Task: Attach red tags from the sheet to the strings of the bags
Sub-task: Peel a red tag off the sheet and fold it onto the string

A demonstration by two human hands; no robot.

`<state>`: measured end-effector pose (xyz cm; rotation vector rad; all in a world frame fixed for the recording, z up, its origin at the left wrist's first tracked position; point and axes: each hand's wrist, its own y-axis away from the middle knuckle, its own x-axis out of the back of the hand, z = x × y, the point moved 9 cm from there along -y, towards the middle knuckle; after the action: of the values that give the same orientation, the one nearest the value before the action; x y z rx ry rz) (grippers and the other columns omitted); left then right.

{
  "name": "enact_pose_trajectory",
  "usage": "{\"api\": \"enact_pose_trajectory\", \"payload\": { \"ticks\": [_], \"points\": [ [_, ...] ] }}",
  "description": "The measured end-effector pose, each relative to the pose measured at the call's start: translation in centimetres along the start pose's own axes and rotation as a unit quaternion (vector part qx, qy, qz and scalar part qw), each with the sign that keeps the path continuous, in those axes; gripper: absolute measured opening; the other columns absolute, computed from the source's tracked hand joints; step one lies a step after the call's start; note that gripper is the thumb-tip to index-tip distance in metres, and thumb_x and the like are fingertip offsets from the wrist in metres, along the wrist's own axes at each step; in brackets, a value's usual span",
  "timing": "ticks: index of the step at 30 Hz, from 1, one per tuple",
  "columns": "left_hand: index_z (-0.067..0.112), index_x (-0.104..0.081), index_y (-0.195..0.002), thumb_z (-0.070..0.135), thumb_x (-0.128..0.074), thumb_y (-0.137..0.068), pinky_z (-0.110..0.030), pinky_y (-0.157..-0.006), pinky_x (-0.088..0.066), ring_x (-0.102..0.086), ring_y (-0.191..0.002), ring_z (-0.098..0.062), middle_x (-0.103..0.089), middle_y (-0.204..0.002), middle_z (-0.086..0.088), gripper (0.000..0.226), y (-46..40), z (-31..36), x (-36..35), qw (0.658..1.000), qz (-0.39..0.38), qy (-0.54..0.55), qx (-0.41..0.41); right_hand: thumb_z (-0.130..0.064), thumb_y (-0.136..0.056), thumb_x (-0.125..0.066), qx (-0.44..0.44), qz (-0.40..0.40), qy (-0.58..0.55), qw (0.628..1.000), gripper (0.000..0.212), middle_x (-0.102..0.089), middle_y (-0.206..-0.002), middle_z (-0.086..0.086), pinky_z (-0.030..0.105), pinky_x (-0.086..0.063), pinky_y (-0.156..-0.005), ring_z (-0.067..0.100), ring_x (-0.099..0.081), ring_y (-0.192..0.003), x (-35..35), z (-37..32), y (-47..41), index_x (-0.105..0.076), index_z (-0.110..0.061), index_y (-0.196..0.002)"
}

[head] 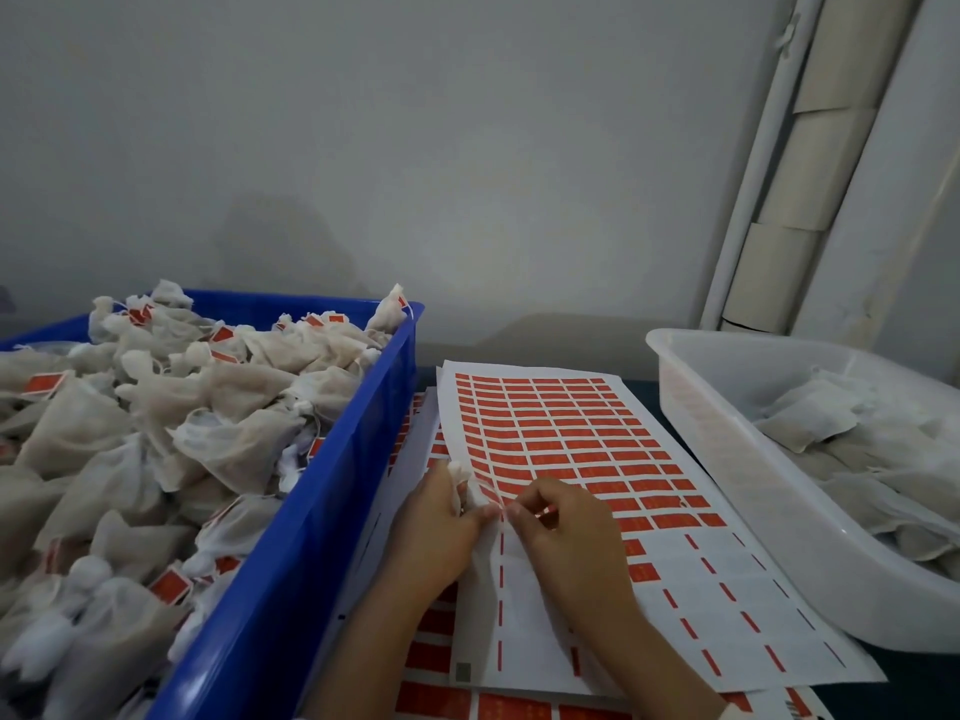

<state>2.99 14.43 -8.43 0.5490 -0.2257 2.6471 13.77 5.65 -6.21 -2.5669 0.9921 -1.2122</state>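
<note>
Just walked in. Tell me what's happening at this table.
A person is tagging small cloth bags. The left hand holds one white bag over the sheet of red tags, while the right hand pinches a red tag beside it. The sheet's near rows are already peeled off. The blue crate holds tagged bags; the white tub holds bags without visible tags.

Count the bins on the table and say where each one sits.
2. The blue bin sits left of the tag sheet, heaped with tagged bags; the white bin sits right, holding bags. Others may lie out of view.
</note>
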Motion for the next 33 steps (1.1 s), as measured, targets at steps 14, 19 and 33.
{"api": "enact_pose_trajectory", "payload": {
  "ticks": [14, 19, 33],
  "points": [
    [0.021, -0.043, -0.118, 0.033, -0.067, -0.082, -0.011, -0.057, -0.041, -0.06, -0.079, -0.006, -0.054, -0.092, 0.009, 0.044, -1.4, -2.8, 1.3, 0.98, 0.045, -0.185, 0.064, -0.022, -0.091, -0.054, -0.234, 0.023, -0.238, 0.943, 0.019, -0.067, -0.062, 0.0, 0.012, -0.046, -0.045, 0.012, -0.062, -0.049, -0.4, 5.5, 0.4, -0.064, -0.012, -0.079],
    [0.021, -0.042, -0.12, 0.03, -0.068, -0.081, -0.024, -0.08, -0.053, -0.063, -0.091, -0.013, -0.06, -0.107, 0.003, 0.048, -1.3, -3.2, 1.2, 0.978, 0.055, -0.186, 0.081, -0.024, -0.088, -0.057, -0.246, -0.026, -0.298, 0.922, 0.018, -0.071, -0.068, 0.003, 0.018, -0.052, -0.051, 0.016, -0.067, -0.057, -0.1, 5.6, 0.6, -0.068, -0.009, -0.084],
    [0.023, -0.053, -0.076, 0.032, -0.047, -0.094, -0.01, -0.053, -0.045, -0.056, -0.061, -0.006, -0.058, -0.076, 0.007, 0.021, 0.1, 0.5, 0.0, 0.989, 0.033, 0.134, 0.051, -0.005, -0.091, -0.051, -0.259, -0.005, -0.471, 0.843, 0.016, -0.073, -0.084, 0.008, 0.03, -0.057, -0.059, 0.025, -0.071, -0.074, 1.1, 7.9, 1.0, -0.067, -0.006, -0.089]
  ]
}}
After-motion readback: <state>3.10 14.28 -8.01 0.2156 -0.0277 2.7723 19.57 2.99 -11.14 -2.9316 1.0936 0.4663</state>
